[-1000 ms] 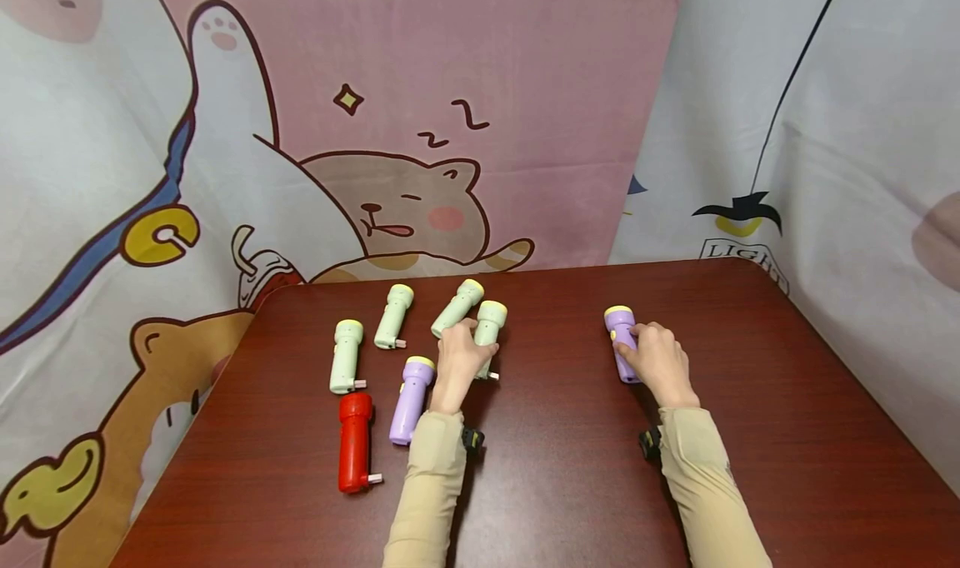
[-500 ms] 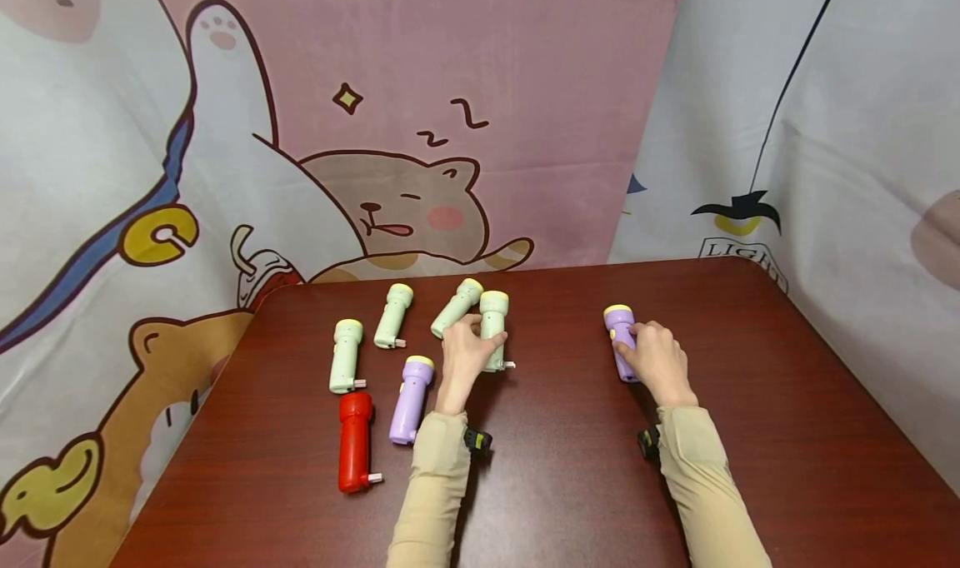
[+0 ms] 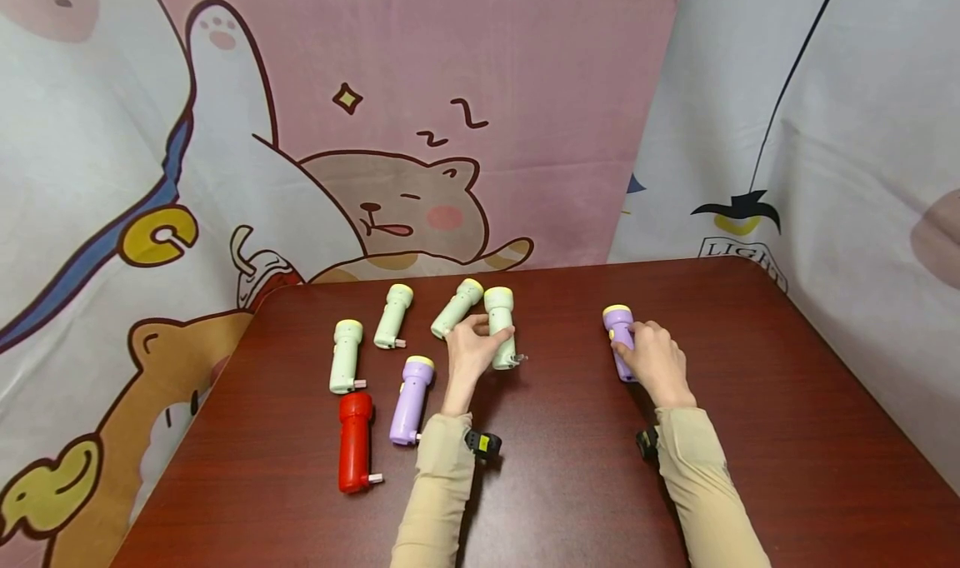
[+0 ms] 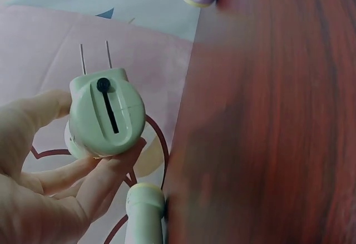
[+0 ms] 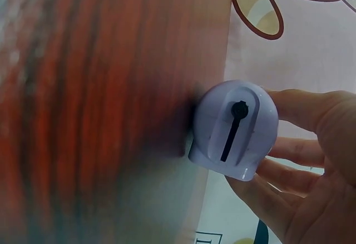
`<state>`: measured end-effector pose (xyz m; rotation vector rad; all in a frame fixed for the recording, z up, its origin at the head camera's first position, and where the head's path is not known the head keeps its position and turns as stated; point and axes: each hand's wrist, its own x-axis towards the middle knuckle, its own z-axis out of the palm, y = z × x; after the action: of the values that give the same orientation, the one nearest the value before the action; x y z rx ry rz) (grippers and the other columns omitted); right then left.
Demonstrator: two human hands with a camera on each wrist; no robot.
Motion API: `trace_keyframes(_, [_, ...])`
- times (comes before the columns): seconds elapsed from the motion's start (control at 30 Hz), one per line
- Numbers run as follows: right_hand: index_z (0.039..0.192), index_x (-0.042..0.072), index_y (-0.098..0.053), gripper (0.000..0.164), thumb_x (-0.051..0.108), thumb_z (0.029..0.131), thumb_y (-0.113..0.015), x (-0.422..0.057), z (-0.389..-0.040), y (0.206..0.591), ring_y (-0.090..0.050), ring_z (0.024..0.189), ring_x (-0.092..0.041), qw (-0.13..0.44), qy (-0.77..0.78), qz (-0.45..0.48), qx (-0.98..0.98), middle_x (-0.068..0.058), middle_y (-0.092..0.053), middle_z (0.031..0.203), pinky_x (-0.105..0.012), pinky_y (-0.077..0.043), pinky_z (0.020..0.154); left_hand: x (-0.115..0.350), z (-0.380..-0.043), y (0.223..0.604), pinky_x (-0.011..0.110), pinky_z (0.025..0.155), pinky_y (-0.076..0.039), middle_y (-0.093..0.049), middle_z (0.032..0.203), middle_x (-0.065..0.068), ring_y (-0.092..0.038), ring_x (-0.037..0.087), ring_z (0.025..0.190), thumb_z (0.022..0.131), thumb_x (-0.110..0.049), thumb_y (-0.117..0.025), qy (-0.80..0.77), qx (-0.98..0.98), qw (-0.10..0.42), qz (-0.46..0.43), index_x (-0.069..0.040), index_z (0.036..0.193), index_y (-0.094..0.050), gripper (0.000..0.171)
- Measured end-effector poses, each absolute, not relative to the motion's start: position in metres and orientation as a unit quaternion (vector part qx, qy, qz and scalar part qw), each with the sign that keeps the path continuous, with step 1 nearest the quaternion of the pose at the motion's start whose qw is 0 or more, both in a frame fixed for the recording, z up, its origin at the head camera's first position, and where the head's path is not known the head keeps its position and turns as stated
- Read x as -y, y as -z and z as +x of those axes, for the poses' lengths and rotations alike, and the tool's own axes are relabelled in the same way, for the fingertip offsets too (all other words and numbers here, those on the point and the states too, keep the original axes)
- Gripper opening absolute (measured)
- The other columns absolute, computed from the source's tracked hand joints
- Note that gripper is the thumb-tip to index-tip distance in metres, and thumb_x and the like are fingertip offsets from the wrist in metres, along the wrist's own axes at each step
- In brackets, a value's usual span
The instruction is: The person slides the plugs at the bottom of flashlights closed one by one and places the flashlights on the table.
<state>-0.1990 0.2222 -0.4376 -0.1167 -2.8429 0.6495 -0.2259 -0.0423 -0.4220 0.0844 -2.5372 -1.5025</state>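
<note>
My left hand (image 3: 470, 353) grips a pale green flashlight (image 3: 500, 322) with a yellow rim, thumb on one side and fingers on the other. In the left wrist view the end of that flashlight (image 4: 108, 116) shows a black slider in a slot and two thin metal prongs standing out; it looks raised off the table. At the right, my right hand (image 3: 658, 361) holds a purple flashlight (image 3: 618, 322) at the tabletop. Its slotted end (image 5: 236, 130) faces the right wrist camera, with no prongs visible there.
Left of my left hand lie three more pale green flashlights (image 3: 347, 356), a purple flashlight (image 3: 411, 401) and a red flashlight (image 3: 354, 443). One green flashlight (image 3: 459, 306) lies close beside my left fingers. The brown table (image 3: 562, 468) meets a cartoon-printed cloth (image 3: 570, 135) behind.
The left hand has shifted right and slightly away with the green flashlight, lifting and turning it so its prongs point right. The right hand and purple flashlight have barely moved.
</note>
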Motion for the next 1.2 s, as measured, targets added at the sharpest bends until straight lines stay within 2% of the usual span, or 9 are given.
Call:
trace_keyframes(0.27, [0.114,-0.008,-0.060,0.040,0.021,0.086,-0.065,-0.223,-0.198,0.438,-0.062,0.086,-0.050,0.119,-0.219,-0.041,0.968,-0.027,-0.061,0.104,-0.059,-0.048,0.066,0.037,-0.222,0.420,0.036,0.077,-0.053,-0.074,0.089,0.015,-0.070,0.027,0.088,0.071,-0.029,-0.080,0.525,0.845,0.090,0.048,-0.004,0.103,-0.071,0.042])
trace_keyframes(0.57, [0.111,-0.007,-0.061,0.039,0.023,0.086,-0.065,-0.221,-0.193,0.435,-0.062,0.080,-0.048,0.148,-0.209,-0.030,0.966,-0.025,-0.061,0.097,-0.059,-0.047,0.061,0.035,-0.222,0.422,0.037,0.078,-0.052,-0.075,0.089,0.015,-0.070,0.028,0.090,0.070,-0.029,-0.080,0.525,0.844,0.092,0.053,-0.005,0.103,-0.071,0.042])
trace_keyframes(0.83, [0.114,-0.001,-0.063,0.039,0.024,0.083,-0.068,-0.208,-0.191,0.422,-0.063,0.081,-0.048,0.179,-0.206,-0.013,0.962,-0.022,-0.063,0.098,-0.060,-0.047,0.060,0.034,-0.222,0.422,0.037,0.080,-0.051,-0.074,0.090,0.015,-0.069,0.029,0.092,0.071,-0.029,-0.080,0.532,0.840,0.086,0.055,-0.005,0.104,-0.070,0.043])
trace_keyframes(1.03, [0.108,0.001,-0.065,0.033,0.023,0.083,-0.070,-0.194,-0.190,0.414,-0.064,0.079,-0.045,0.198,-0.204,0.014,0.959,-0.019,-0.066,0.097,-0.058,-0.049,0.059,0.033,-0.221,0.422,0.037,0.080,-0.050,-0.075,0.090,0.014,-0.067,0.029,0.096,0.071,-0.030,-0.079,0.533,0.839,0.090,0.055,-0.005,0.104,-0.071,0.042])
trace_keyframes(1.1, [0.108,0.002,-0.065,0.033,0.023,0.084,-0.070,-0.189,-0.189,0.412,-0.065,0.080,-0.042,0.198,-0.206,0.024,0.958,-0.018,-0.067,0.098,-0.056,-0.050,0.059,0.033,-0.221,0.422,0.037,0.082,-0.049,-0.075,0.089,0.015,-0.067,0.030,0.096,0.071,-0.030,-0.079,0.533,0.839,0.094,0.054,-0.004,0.103,-0.071,0.042])
trace_keyframes(1.2, [0.112,0.002,-0.064,0.035,0.023,0.085,-0.069,-0.181,-0.188,0.410,-0.067,0.081,-0.039,0.198,-0.207,0.040,0.957,-0.017,-0.069,0.101,-0.053,-0.050,0.059,0.032,-0.222,0.423,0.040,0.092,-0.044,-0.074,0.089,0.016,-0.068,0.030,0.094,0.071,-0.029,-0.080,0.534,0.838,0.099,0.051,-0.004,0.103,-0.071,0.042])
